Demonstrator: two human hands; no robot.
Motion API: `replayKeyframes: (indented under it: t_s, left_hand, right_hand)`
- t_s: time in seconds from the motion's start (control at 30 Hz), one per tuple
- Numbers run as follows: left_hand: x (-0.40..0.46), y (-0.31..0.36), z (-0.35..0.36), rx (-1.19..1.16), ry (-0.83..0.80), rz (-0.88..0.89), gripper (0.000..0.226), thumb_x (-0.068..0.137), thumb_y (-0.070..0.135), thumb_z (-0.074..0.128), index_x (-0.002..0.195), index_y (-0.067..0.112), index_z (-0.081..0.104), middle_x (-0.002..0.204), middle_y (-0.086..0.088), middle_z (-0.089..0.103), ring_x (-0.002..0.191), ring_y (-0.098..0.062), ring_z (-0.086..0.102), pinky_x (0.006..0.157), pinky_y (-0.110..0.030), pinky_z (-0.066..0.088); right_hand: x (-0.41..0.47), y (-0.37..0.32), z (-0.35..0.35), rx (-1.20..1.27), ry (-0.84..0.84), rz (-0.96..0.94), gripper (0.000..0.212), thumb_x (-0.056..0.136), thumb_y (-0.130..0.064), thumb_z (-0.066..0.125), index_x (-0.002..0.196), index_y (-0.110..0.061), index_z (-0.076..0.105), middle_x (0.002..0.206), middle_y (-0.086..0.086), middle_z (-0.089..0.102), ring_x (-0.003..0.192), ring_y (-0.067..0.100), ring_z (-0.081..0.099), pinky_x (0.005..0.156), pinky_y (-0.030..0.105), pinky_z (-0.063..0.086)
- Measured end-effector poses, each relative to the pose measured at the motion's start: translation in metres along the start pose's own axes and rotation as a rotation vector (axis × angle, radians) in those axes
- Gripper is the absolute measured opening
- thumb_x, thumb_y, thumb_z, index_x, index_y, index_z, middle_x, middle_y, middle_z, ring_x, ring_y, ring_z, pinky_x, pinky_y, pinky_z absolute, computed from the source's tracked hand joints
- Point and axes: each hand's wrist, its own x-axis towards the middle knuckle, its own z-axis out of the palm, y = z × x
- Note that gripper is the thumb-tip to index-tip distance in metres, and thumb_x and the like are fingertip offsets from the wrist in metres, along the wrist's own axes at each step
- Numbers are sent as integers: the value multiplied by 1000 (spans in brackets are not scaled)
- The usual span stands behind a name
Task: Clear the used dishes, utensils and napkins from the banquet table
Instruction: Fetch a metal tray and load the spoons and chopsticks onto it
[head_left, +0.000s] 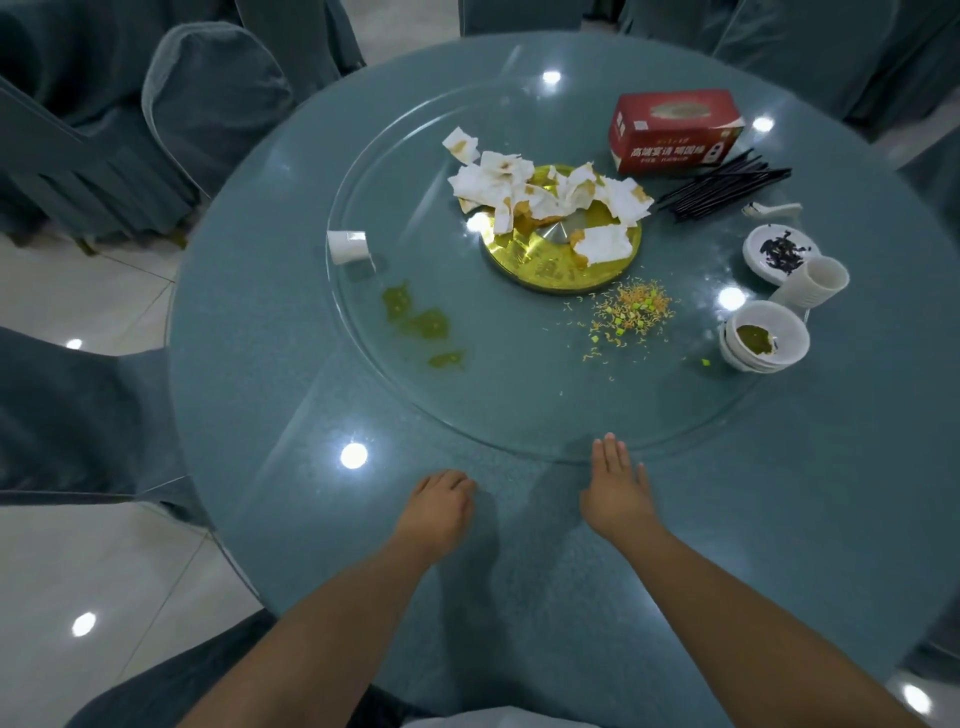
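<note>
Both hands hover over the near edge of the table (291, 395) and hold nothing. The left hand (439, 506) has its fingers curled under, with nothing in them so far as the angle shows. The right hand (618, 491) is flat, fingers straight and together, its tips at the near rim of the glass turntable (363, 332).

Everything to clear lies on the far side. Stained napkins (540, 195) are heaped on the gold hub (550, 260) at the middle. Right of them sit a red tissue box (675, 130), a bundle of black chopsticks (727, 189) and a white spoon (774, 209). Further right and nearer are a dish (763, 254) with dark scraps, a stack of cups (815, 283) on its side, and stacked bowls (763, 338) with green residue. One cup (347, 247) lies tipped over on the left, with green spills (415, 322) below it and food crumbs (631, 312) near the hub.

The step in hand looks like turning the glass to bring the dishes close. It is best done with the flat right hand pressing lightly on the rim and pushing slowly, since the tipped cups may roll and the chopsticks lie half off the glass and could drag. Once the bowls arrive, they lift best as one stack, kept level so the residue stays in.
</note>
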Motion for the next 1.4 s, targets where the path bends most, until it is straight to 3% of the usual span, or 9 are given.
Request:
replayKeyframes:
  t_s: [0.23,0.5,0.73,0.93,1.07,1.4]
  left_hand:
    - [1,-3,-5,-12,7,-10,40,100,30,37,137,25,52,139,7,50,131,-15,43,113,-27,24]
    - [0,1,-5,-32,47,18,39,101,28,37,136,21,54,138,4,52,129,-17,45,112,-27,24]
    - [1,3,-8,-31,65,20,38,100,27,37,134,21,55,138,5,52,128,-17,45,112,-27,24]
    - [2,-1,-12,-42,64,13,37,100,26,38,131,19,57,135,4,54,126,-17,47,110,-27,28]
    - [4,-10,-17,-59,79,-42,35,100,24,39,127,18,59,131,2,57,124,-18,48,107,-29,33]
    - [23,-22,-33,-92,173,-111,32,100,25,39,121,19,63,124,4,61,117,-19,52,103,-30,39]
  right_hand:
    - [-4,-16,7,30,-40,-149,76,97,-20,36,156,-16,-11,162,-1,-22,150,15,-18,123,43,-4]
    - [-1,22,-4,-12,2,82,73,99,-23,35,156,-12,-9,163,3,-19,151,20,-15,122,48,3]
    - [2,18,-10,43,77,19,69,100,-24,36,157,-15,-2,164,1,-13,151,17,-11,123,42,4]
    - [0,-8,-16,99,265,-93,52,101,-31,39,151,-19,31,162,2,22,148,19,23,117,39,21]
    - [1,-28,-24,155,412,-199,37,99,-31,47,132,-16,54,134,2,55,124,24,52,103,37,37]
    - [11,-69,-38,305,336,-338,51,95,-41,55,141,-20,47,139,0,50,126,21,51,103,38,43]
